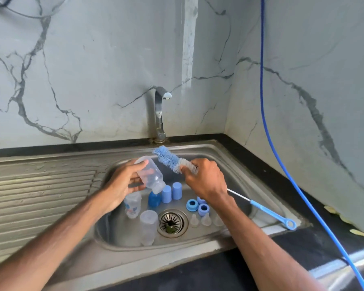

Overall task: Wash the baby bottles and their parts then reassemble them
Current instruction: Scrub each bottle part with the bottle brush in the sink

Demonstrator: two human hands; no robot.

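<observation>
Left hand (122, 182), right hand (205, 181) (both bare).

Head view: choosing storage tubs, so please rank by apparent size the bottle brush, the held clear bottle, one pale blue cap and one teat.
1. long blue-bristled bottle brush
2. clear plastic baby bottle in the left hand
3. pale blue cylindrical plastic cap
4. small clear silicone teat, only slightly smaller than the cap
</observation>
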